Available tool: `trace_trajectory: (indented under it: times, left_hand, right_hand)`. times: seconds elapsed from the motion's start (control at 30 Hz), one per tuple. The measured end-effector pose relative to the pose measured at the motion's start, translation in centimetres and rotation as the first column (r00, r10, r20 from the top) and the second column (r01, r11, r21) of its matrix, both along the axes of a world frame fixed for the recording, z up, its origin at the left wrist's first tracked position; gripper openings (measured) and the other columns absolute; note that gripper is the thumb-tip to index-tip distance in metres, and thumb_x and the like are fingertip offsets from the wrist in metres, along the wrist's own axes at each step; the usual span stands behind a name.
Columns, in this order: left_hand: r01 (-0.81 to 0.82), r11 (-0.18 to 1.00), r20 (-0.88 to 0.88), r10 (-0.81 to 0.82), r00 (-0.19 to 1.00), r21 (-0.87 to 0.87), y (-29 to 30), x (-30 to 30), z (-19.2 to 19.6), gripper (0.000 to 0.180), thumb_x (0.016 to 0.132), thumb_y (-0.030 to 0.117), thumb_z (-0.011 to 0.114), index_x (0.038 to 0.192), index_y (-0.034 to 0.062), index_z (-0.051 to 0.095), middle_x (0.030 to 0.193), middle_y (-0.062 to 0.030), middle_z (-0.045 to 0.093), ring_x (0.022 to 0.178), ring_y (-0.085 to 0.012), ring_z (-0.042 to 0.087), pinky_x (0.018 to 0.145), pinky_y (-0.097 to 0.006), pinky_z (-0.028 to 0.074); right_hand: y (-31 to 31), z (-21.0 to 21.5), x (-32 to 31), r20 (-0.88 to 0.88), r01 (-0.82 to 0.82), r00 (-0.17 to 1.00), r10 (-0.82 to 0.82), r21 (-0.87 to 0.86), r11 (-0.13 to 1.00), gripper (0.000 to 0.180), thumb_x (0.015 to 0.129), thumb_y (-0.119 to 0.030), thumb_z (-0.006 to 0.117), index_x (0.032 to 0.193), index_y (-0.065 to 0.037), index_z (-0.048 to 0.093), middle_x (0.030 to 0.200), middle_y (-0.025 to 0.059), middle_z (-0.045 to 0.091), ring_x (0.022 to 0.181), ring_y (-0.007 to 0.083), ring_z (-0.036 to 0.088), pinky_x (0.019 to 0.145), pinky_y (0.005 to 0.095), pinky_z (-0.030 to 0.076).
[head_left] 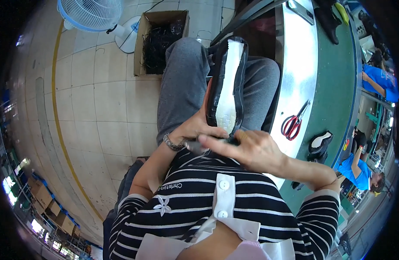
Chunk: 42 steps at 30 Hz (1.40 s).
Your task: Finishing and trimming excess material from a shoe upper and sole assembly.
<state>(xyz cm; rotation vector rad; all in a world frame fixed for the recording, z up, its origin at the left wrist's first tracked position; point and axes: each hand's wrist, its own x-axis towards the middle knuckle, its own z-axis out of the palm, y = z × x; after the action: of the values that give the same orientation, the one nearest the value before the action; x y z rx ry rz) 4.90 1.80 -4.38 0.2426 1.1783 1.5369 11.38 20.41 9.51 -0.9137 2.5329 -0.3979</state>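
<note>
A black shoe (229, 82) is held sole-up by the left hand (197, 125), left of the silver bench (294, 65); the right hand (259, 151), nearer the bench, is half-curled, its hold too blurred to tell; red-handled scissors (298, 119) lie on the bench

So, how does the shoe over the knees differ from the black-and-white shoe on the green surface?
The first shoe is held by the left hand; the second shoe lies untouched on the green surface. The first looks larger here and shows a long white strip; the second shows a shorter white patch. Both are black and white.
</note>
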Motion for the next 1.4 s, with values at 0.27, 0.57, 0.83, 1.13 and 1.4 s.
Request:
trace_trajectory:
  times: [0.27,0.57,0.83,1.13,1.4]
  left_hand:
    - [-0.481,0.838,-0.174,0.531,0.83,0.259,0.1,3.1,-4.0,0.071,0.075,0.024,0.08,0.136,0.0104,0.046,0.133,-0.0099,0.051,0.121,-0.0209,0.049,0.104,-0.036,0.038]
    - [0.009,1.0,-0.05,-0.009,0.999,-0.01,0.0,0.1,0.8,0.085,0.069,0.017,0.086,0.138,0.0064,0.038,0.131,-0.0088,0.049,0.119,-0.0175,0.047,0.101,-0.033,0.038]
    - [-0.222,0.974,0.241,0.203,0.949,0.053,2.1,-5.8,3.1,0.104,0.072,0.023,0.083,0.15,0.0128,0.016,0.14,-0.0056,0.039,0.129,-0.02,0.038,0.107,-0.035,0.033]
    - [-0.103,0.995,-0.067,0.103,0.992,-0.005,3.2,-5.7,4.3,0.109,0.073,0.023,0.082,0.151,0.0056,0.007,0.148,-0.0123,0.029,0.136,-0.0234,0.031,0.111,-0.035,0.026]
    - [-0.051,0.953,-0.44,0.184,0.879,0.297,3.6,-5.1,3.1,0.132,0.061,0.01,0.087,0.152,0.0157,-0.009,0.157,-0.0094,0.012,0.142,-0.0206,0.02,0.115,-0.034,0.018]
  right_hand:
    - [-0.1,0.7,-1.2,0.02,0.102,0.995,-0.1,-0.106,0.989,0.079,0.091,-0.012,0.052,0.15,-0.041,0.008,0.074,0.0136,0.059,0.049,0.0182,0.058,0.032,0.0266,0.042]
    - [1.8,1.4,-5.5,0.005,0.28,0.96,-0.281,-0.108,0.954,0.065,0.094,-0.015,0.051,0.15,-0.031,0.022,0.061,0.0077,0.058,0.039,0.0149,0.052,0.035,0.0277,0.041]
    - [5.1,-1.2,-7.2,0.019,0.544,0.839,-0.544,-0.024,0.838,0.065,0.095,-0.018,0.054,0.15,-0.022,0.02,0.067,0.0102,0.064,0.05,0.0218,0.062,0.049,0.0312,0.05]
    - [8.3,-4.6,2.5,0.385,0.928,0.224,-0.895,-0.364,0.076,0.05,0.1,-0.027,0.045,0.141,-0.001,0.035,0.065,0.0076,0.06,0.058,0.0167,0.062,0.057,0.0304,0.05]
    - [15.3,-10.1,3.9,-0.088,0.995,-0.061,-0.994,0.067,-0.067,0.052,0.097,-0.037,0.05,0.145,-0.026,0.034,0.076,0.0154,0.067,0.068,0.0282,0.067,0.061,0.0406,0.05]
